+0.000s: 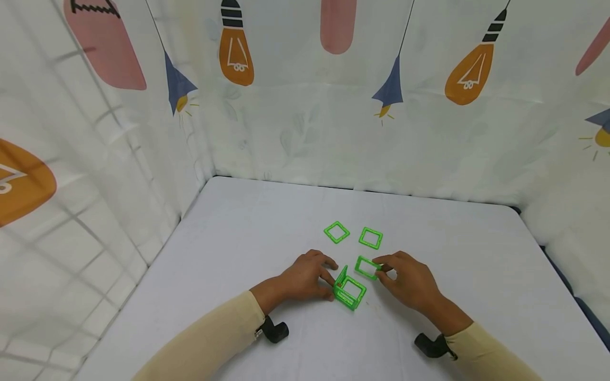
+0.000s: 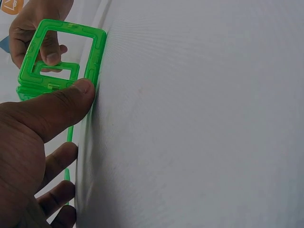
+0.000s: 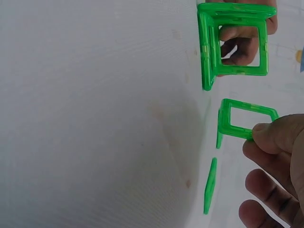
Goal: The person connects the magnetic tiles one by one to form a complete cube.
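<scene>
Green see-through square magnetic tiles [image 1: 347, 300], joined edge to edge into a corner shape with one side standing up, sit on the table. My left hand [image 1: 308, 276] holds this shape from its left, the thumb pressed at a tile's edge in the left wrist view. Just beyond it, my right hand [image 1: 411, 280] pinches a single green tile [image 3: 225, 116] between thumb and forefinger, tilted and apart from the joined ones. The right hand's other fingers are loosely bent. Two loose green tiles, one turned like a diamond [image 1: 343, 238] and another [image 1: 362, 235], lie farther back.
A white cloth covers the table [image 1: 267, 222]. Behind it hangs a pale curtain [image 1: 305, 143] printed with bulbs and lamps, and more curtain closes off the left side. Each wrist carries a small black camera [image 1: 276, 330].
</scene>
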{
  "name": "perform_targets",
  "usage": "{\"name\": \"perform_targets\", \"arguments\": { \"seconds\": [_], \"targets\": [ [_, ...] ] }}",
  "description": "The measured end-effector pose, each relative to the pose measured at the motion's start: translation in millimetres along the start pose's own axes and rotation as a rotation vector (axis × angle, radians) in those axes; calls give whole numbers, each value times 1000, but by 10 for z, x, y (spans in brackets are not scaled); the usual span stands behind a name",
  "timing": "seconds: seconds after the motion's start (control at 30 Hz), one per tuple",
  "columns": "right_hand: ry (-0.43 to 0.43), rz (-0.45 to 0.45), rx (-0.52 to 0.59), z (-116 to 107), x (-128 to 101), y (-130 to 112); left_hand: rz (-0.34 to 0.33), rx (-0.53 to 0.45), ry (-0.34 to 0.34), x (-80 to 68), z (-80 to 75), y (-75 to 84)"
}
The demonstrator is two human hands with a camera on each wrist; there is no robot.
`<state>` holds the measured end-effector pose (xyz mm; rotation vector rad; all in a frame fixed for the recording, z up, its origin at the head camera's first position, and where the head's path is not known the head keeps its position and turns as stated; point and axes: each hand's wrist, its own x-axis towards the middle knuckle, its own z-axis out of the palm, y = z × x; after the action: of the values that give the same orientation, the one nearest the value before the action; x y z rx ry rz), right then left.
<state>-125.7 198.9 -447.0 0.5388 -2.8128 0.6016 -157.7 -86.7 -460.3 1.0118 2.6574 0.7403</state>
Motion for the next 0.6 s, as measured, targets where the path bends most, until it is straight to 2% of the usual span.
{"name": "perform_targets", "arguments": {
  "seconds": [0.37,0.6],
  "targets": [
    [-15,6,-4,81,12,-35,22,21,2,6,4,-13],
    [-49,29,0,108,17,-80,11,32,-5,10,8,-13]
  ]
}}
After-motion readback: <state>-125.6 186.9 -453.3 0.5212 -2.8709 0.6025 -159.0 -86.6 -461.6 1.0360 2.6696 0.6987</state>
